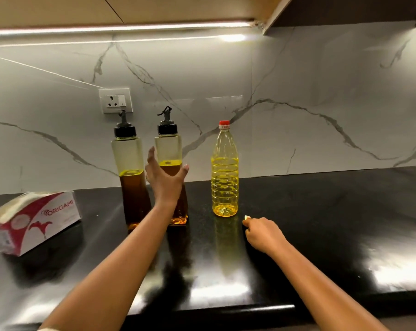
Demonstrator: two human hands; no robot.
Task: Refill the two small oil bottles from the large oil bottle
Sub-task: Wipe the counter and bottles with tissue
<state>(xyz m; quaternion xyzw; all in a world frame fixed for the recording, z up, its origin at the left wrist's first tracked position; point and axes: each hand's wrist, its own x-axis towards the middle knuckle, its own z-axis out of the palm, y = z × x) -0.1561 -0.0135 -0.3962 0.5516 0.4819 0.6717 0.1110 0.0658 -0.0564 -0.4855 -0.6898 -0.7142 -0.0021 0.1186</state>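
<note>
Large oil bottle (225,177): upright on the black counter (321,211), red cap (224,123) on, yellow oil to roughly two-thirds. Two small oil bottles stand to its left, black pourer tops fitted, each partly filled: the far-left bottle (128,158) and the middle bottle (168,144). Left hand (165,177): fingers spread, raised in front of the middle bottle; contact cannot be told. Right hand (262,232): on the counter near the large bottle's base, fingers curled, a small pale scrap (247,218) at the tips; grip cannot be told. Tissue box (35,218) at far left.
</note>
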